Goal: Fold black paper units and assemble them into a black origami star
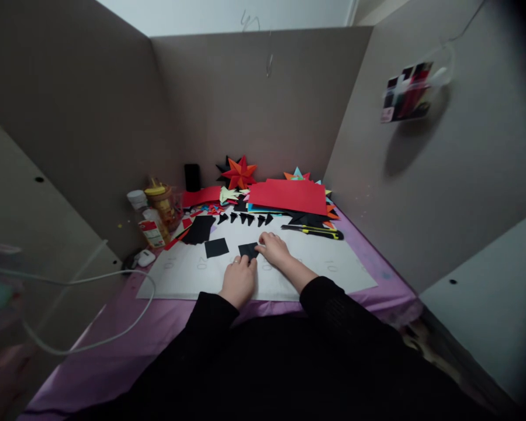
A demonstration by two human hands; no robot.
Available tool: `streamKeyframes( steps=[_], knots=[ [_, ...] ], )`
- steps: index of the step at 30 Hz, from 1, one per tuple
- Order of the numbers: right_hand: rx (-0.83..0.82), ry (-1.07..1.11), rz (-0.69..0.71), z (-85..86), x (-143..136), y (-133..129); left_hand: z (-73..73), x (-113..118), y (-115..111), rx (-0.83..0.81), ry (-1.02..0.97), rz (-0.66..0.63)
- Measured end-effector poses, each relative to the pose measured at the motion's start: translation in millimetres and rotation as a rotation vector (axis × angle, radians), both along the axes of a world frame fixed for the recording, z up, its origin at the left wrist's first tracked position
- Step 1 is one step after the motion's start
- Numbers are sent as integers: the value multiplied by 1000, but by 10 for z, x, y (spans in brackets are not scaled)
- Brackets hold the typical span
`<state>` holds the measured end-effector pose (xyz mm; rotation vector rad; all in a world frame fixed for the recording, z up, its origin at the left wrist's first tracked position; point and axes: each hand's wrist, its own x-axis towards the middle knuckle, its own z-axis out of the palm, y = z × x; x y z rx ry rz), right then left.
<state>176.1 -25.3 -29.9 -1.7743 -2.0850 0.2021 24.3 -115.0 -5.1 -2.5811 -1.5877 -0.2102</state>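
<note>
Touching a black paper square (pixel 247 249) on the white sheet (pixel 296 280), left hand (pixel 239 280) and right hand (pixel 274 249) lie half-curled, though whether they pinch its edges is unclear; grey panels (pixel 263 111) flank the purple-covered table (pixel 127 354).

Paper piece (pixel 247 250) lies left of the cutter (pixel 326 233), before the folded pieces (pixel 244 218)

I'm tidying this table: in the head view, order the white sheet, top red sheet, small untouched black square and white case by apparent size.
Largest to smallest:
White sheet
Top red sheet
Small untouched black square
White case
</note>
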Motion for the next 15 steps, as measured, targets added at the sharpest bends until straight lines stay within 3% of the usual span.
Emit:
streamKeyframes(
  steps=[6,9,12,15],
  knots=[
    [85,51,-22,-26,2,-24,-13,-15,-2,24,-22,-4],
    [212,91,148,-27,37,-94,-35,-16,-4,46,-59,14],
    [235,96,376,-32,59,-143,-66,-43,8,80,-135,13],
    [204,104,439,-27,57,-156,-86,-134,64,112,-248,-2]
  ],
)
